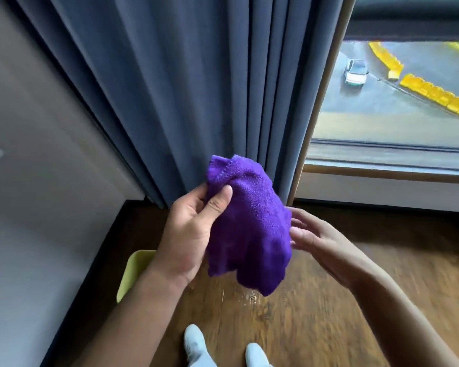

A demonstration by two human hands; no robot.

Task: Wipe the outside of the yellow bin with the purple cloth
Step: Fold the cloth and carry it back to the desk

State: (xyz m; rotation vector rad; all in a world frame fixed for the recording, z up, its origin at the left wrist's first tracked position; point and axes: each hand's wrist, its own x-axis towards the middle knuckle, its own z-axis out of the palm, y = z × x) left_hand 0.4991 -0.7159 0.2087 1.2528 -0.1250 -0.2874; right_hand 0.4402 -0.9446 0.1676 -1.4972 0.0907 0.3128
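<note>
My left hand (194, 229) pinches the purple cloth (249, 223) between thumb and fingers, holding it up in mid-air in front of the curtain. The cloth hangs down bunched and crumpled. My right hand (316, 239) is beside the cloth's right edge with fingers spread; its fingertips touch or nearly touch the fabric without gripping it. The yellow bin (134, 271) stands on the floor lower left; only a corner of its rim and side shows, the rest hidden behind my left forearm.
A dark blue curtain (183, 88) hangs straight ahead. A grey wall (37, 181) runs along the left, a window (398, 96) with its sill at right. The floor is dark wood (316, 313). My two feet in pale footwear (196, 345) are at the bottom.
</note>
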